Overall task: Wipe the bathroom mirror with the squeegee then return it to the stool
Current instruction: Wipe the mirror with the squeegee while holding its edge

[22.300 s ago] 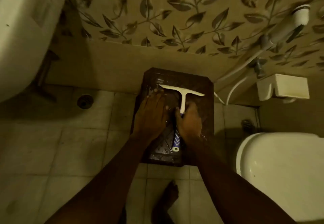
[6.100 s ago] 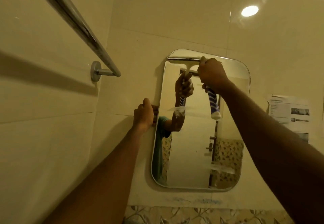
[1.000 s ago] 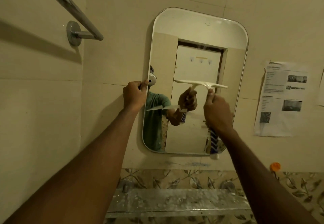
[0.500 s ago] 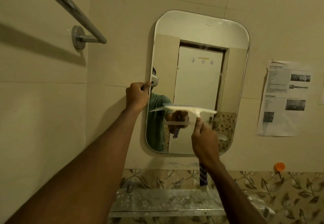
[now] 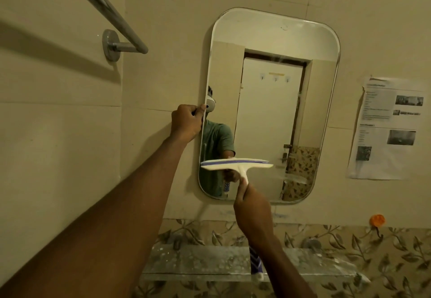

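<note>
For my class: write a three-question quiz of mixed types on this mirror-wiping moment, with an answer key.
1. True or false: the left hand grips the mirror by its left edge.
2. The squeegee blade lies: A) near the mirror's top, B) near its bottom, C) on the shelf.
3. Fill in: the right hand holds the squeegee by its ____.

Key: 1 true; 2 B; 3 handle.
</note>
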A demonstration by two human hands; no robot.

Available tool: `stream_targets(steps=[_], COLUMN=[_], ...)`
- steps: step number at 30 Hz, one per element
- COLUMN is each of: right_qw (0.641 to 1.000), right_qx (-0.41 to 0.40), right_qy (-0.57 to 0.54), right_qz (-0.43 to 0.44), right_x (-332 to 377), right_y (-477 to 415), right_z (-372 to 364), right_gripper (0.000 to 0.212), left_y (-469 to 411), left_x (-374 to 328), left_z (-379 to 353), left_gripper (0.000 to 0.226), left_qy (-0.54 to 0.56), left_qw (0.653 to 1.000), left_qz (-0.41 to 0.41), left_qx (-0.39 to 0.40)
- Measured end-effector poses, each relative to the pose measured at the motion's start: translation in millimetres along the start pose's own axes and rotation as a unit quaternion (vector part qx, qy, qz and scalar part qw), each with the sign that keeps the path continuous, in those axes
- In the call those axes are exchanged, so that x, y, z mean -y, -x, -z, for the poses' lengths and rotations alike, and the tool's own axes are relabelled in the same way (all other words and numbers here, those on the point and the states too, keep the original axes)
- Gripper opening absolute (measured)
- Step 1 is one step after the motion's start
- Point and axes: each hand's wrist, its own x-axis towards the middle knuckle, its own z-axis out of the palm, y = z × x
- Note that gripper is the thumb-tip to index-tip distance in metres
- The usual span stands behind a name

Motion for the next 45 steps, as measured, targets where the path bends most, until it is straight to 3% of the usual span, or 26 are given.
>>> stream_targets(steps=[6,13,19,23,27,34,38,45], right_qw=[0.995,0.999,0.997,0.995,0.987,0.996,0.998,0.986], right_qx=[-0.06,-0.002,0.03,-0.037,-0.122,-0.077,-0.053,-0.153], right_qy=[-0.051,0.014,0.046,-0.057,-0.046,-0.05,-0.027,-0.052], right_qz=[0.06,0.046,0.053,0.072,0.096,0.014,0.021,0.044], right_x=[43.4,9.2,-10.1,8.5,15.2,-50.2,-41.2,-26.5], right_y=[-46.1,-6.0,9.0,-29.9,-76.4,-11.6,-5.1,-95.8], right_z=[34.2,-9.8,-7.7,33.9,73.1,13.4,30.7,84.5], right_gripper=[0.037,0.03,0.037,0.039,0.043,0.044,0.045,0.051], left_y=[-9.8,-12.4,-3.6,0.4,2.6,1.6,2.1,0.4], left_x=[-1.9,3.8,6.4,10.0,14.1,20.7,19.7,23.8], left_z=[10.7,7.5,1.0,-1.8,-5.4,-6.3,-5.4,-6.3], left_gripper=[0.032,0.029,0.032,0.031,0.032,0.035,0.035,0.035], left_qy=[-0.025,-0.005,-0.017,-0.015,-0.008,-0.03,-0.032,-0.033], left_qw=[0.997,0.998,0.999,1.0,1.0,0.999,0.998,0.998], left_qz=[0.02,0.013,0.002,0.004,-0.008,-0.038,-0.045,-0.05], left_qx=[0.07,0.058,0.033,0.025,0.007,-0.003,0.005,-0.001])
